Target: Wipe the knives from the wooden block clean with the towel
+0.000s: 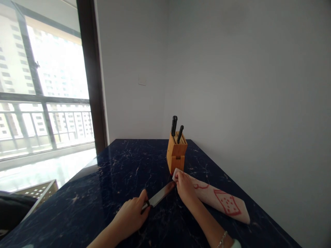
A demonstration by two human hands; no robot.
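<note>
My left hand (133,212) is wrapped round the dark handle of a kitchen knife (161,195). The blade points away to the right, over the table, and its tip end comes close to my right hand (184,186). The fingers of that hand are pinched on the far end of a white cloth or paper piece (219,199), long and folded or rolled, with red line drawings on it. It stretches from those fingers down to the right, partly behind my right forearm. Whether the fingertips also touch the blade I cannot tell.
Just beyond my right hand stands a wooden knife block (177,151) holding two black-handled knives (174,126). Everything rests on a dark blue marbled table (129,165). A wall borders its right side and far end. At left are a chair (38,196) and a window.
</note>
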